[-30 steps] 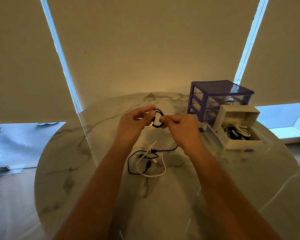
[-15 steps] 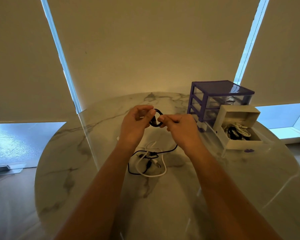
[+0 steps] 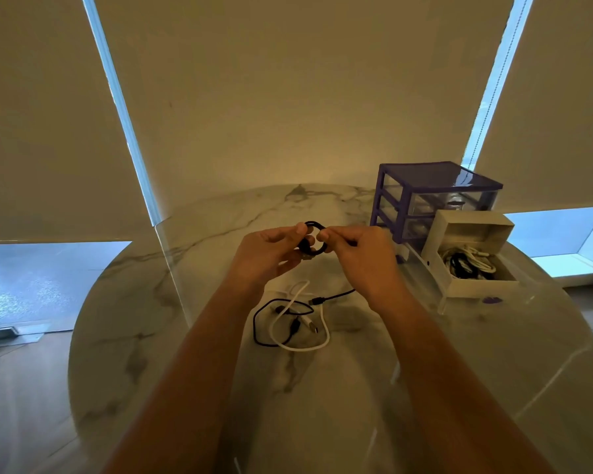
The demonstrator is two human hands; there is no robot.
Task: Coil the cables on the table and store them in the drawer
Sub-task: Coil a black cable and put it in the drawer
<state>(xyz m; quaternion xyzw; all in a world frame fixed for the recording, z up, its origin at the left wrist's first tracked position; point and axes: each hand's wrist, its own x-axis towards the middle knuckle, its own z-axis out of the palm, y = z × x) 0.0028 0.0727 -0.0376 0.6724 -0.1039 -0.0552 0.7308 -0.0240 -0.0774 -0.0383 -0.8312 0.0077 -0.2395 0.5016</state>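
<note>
Both hands were raised over the middle of the marble table (image 3: 192, 336), working one black cable (image 3: 314, 239) into a small coil. The left hand (image 3: 271, 254) had its grip clenched on the coil's near side, thumb and fingertips pinching the loops together. The right hand (image 3: 360, 254) gripped the same cable at the coil's 3 o'clock edge, and the cable's free tail (image 3: 332, 297) ran out from under that hand to a plug lying on the table.

Below the hands, toward 6 o'clock, a loose white cable (image 3: 300, 343) and another loose black cable (image 3: 259, 325) lay tangled across each other, not yet coiled. At 3 o'clock from the hands stood the purple drawer unit (image 3: 435, 189), with its white drawer (image 3: 473, 285) pulled out and already holding coiled white and black cables.

The step in hand looked like winding, most of the way done for this cable. The next move would likely call for drawing the last of the tail into the loops, holding the coil shut so it cannot spring open, then carrying it toward 3 o'clock and dropping it into the drawer.
</note>
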